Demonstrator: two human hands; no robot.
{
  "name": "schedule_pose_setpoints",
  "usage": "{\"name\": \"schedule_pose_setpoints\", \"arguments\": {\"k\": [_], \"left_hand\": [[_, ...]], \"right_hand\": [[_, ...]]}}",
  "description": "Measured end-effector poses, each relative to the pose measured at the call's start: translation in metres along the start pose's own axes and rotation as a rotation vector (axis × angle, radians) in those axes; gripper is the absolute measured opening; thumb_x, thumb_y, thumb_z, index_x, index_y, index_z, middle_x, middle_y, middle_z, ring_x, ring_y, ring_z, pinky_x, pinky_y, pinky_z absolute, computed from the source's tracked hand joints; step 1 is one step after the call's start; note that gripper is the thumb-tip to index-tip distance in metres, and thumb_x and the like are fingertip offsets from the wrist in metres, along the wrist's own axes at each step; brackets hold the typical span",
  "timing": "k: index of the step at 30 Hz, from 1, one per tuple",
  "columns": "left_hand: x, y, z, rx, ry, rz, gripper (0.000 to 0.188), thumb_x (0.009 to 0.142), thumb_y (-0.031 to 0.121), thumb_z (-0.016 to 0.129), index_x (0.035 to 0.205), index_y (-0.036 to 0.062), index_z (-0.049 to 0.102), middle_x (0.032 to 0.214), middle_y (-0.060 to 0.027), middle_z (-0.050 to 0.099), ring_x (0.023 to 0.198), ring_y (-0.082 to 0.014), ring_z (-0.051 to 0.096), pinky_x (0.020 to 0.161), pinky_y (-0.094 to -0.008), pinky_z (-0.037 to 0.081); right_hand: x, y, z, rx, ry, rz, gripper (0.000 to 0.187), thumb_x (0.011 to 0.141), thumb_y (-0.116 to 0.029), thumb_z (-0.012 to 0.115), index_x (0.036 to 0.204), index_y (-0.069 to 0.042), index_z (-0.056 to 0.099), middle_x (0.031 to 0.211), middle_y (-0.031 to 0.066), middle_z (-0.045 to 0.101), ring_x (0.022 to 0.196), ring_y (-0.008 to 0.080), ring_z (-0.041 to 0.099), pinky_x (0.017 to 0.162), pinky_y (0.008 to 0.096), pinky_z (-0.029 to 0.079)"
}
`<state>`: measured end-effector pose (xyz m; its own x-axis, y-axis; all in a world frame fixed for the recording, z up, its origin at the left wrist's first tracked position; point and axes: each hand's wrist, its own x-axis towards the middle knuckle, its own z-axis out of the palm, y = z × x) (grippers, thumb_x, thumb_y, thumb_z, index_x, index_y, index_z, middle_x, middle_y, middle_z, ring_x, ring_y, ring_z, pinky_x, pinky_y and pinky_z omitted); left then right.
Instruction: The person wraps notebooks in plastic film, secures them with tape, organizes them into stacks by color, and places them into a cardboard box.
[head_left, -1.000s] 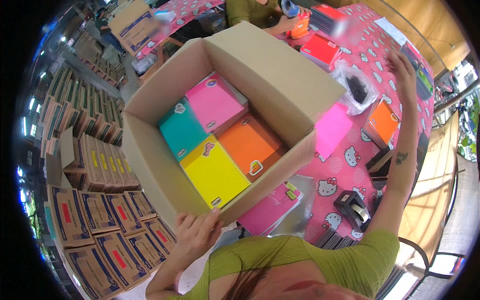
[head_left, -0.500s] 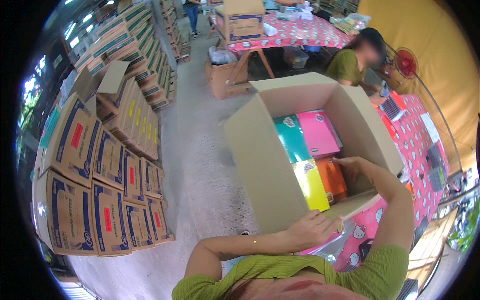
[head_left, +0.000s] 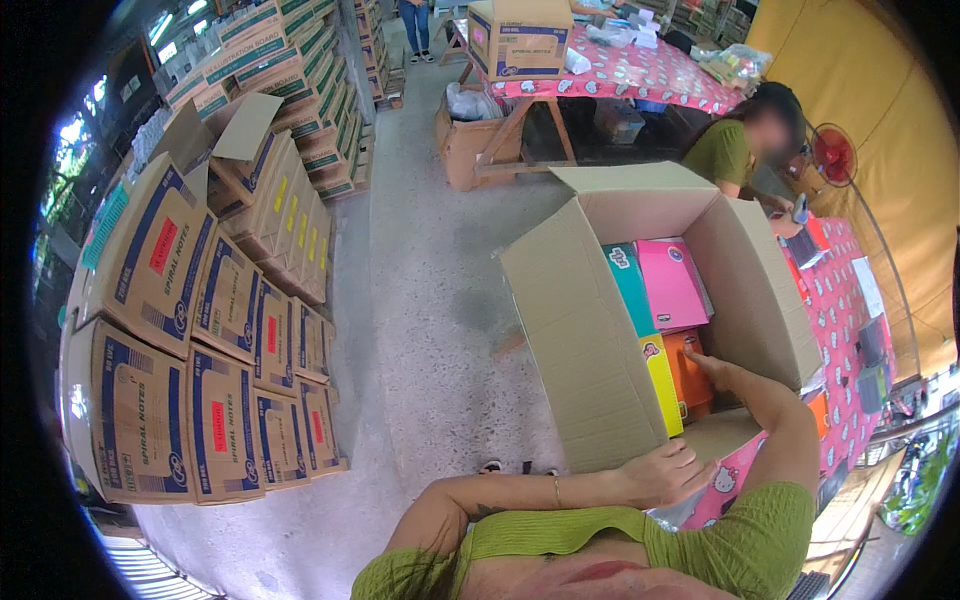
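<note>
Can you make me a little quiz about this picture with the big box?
1. True or false: the open cardboard box holds packs in several colours.
2. Which pack does the right hand touch inside the box? A pink, B orange, C teal.
3. Where is the left hand: inside the box or on its outer wall?

Key: 1 true. 2 B. 3 On the outer wall, near the bottom corner.

The box (head_left: 640,330) now tilts off the tabletop (head_left: 850,330); the right hand (head_left: 712,368) reaches inside it, no longer raised.
</note>
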<state>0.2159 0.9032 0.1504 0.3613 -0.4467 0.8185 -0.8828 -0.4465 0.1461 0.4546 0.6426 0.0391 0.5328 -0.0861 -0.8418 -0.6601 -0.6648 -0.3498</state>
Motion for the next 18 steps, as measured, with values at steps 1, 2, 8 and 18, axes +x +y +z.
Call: {"name": "schedule_pose_setpoints", "arguments": {"k": [1, 2, 8, 18], "left_hand": [[0.001, -0.001, 0.000, 0.003, -0.008, 0.004, 0.045, 0.085, 0.021, 0.055, 0.124, 0.0004, 0.060, 0.084, -0.0002, 0.057, 0.082, -0.0146, 0.053, 0.085, -0.0312, 0.043], [0.002, -0.002, -0.002, 0.005, -0.025, -0.002, 0.045, 0.085, 0.021, 0.055, 0.124, 0.0005, 0.060, 0.084, 0.0000, 0.057, 0.081, -0.0145, 0.052, 0.086, -0.0311, 0.043], [0.002, -0.005, -0.002, 0.000, -0.019, 0.019, 0.044, 0.084, 0.021, 0.055, 0.123, 0.0012, 0.061, 0.081, 0.0013, 0.055, 0.080, -0.0140, 0.051, 0.084, -0.0303, 0.043], [0.006, -0.003, -0.004, 0.025, 0.042, -0.006, 0.039, 0.083, 0.019, 0.056, 0.118, 0.0039, 0.064, 0.077, 0.0022, 0.051, 0.077, -0.0137, 0.051, 0.083, -0.0305, 0.044]], "right_hand": [[0.007, 0.005, 0.003, -0.002, 0.121, 0.047, 0.112, 0.074, -0.078, 0.062, 0.148, 0.000, 0.032, 0.149, 0.0234, 0.039, 0.138, 0.0325, 0.041, 0.113, 0.0510, 0.030], [0.012, 0.004, 0.004, -0.016, 0.133, 0.050, 0.112, 0.074, -0.078, 0.063, 0.148, 0.000, 0.031, 0.150, 0.0234, 0.038, 0.138, 0.0324, 0.040, 0.113, 0.0507, 0.031], [0.002, 0.001, -0.006, 0.108, -0.184, 0.004, 0.114, 0.074, -0.075, 0.067, 0.150, 0.000, 0.026, 0.152, 0.0228, 0.034, 0.138, 0.0320, 0.039, 0.111, 0.0495, 0.034], [-0.028, -0.002, 0.006, 0.166, -0.100, -0.069, 0.110, 0.073, -0.069, 0.073, 0.145, 0.005, 0.032, 0.143, 0.0231, 0.044, 0.132, 0.0335, 0.046, 0.108, 0.0475, 0.039]]}}
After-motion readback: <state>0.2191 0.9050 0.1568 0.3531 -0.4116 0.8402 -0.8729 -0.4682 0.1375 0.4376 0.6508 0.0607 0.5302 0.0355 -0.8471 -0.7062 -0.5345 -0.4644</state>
